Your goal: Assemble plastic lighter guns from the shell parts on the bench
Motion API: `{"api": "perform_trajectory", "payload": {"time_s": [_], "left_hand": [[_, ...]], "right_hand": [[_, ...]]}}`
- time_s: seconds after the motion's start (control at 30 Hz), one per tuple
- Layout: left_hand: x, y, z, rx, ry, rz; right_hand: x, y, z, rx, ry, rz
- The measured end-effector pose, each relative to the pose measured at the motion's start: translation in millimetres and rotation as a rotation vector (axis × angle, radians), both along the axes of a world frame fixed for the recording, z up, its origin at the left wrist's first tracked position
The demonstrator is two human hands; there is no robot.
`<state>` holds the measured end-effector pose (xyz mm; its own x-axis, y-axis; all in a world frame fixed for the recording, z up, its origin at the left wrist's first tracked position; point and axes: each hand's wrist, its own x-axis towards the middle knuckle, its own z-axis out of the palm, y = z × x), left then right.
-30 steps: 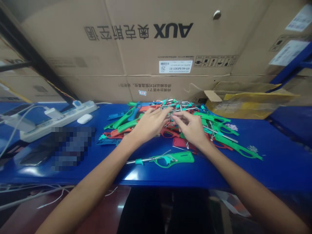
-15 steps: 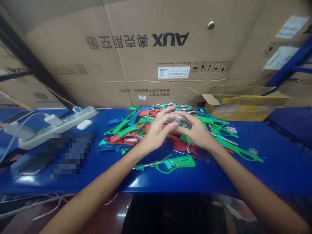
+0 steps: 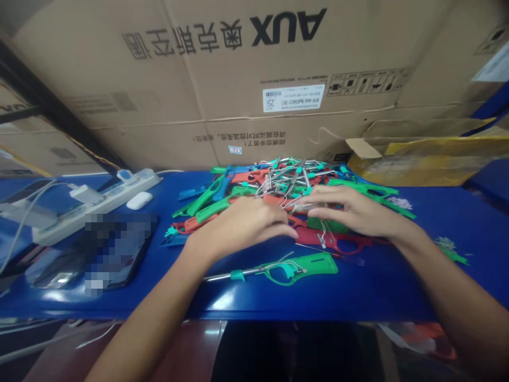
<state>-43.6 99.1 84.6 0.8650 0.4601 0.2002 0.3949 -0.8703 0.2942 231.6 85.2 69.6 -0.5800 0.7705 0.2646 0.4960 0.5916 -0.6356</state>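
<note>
My left hand (image 3: 244, 225) is over the near left of a heap of stick lighter parts (image 3: 274, 183), its fingers curled down and the thumb pointing right. Whatever is in its fingertips is hidden. To the right, my right hand (image 3: 353, 212) has its fingers and thumb closed around a small whitish part (image 3: 299, 207), and thin wires hang below. Under that hand lies a dark red lighter shell (image 3: 314, 237) with a thin wire and metal clip on it. A green lighter half (image 3: 318, 268) with a metal tube, teal trigger and wire rests closest to me.
A white power strip (image 3: 99, 204) with plugs, a white earphone case (image 3: 139, 200) and a dark phone (image 3: 135, 254) are on the left. A yellow-taped carton (image 3: 429, 162) stands back right, near small white pieces (image 3: 401, 202). Large cardboard (image 3: 222, 95) closes off the back of the blue table (image 3: 159, 302).
My hands, close together over the heap before, have moved apart. The left came nearer and turned its back up; the right shifted right. The view has tilted slightly downward.
</note>
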Motion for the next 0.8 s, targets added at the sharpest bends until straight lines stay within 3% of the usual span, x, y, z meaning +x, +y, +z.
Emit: {"api": "perform_trajectory", "payload": {"time_s": [0.13,0.27,0.43,0.53,0.7,0.8], "left_hand": [[6,-5,-11.4,-0.281,0.136,-0.065],[12,-3,-23.6,-0.400,0.227,-0.072],[10,0,-23.4,-0.566,0.216,-0.101],[10,-3,-21.5,-0.575,0.228,-0.079],[12,-7,-24.2,-0.439,0.270,-0.030],[10,-2,-25.6,-0.474,0.304,0.005]], "right_hand": [[-9,-6,-0.3,-0.088,-0.108,0.143],[-15,-9,1.2,-0.158,-0.114,0.208],[-18,-12,2.1,-0.225,-0.099,0.221],[-17,-12,0.2,-0.231,-0.099,0.180],[-15,-11,0.1,-0.222,-0.128,0.157],[-15,-11,-0.1,-0.231,-0.142,0.127]]}}
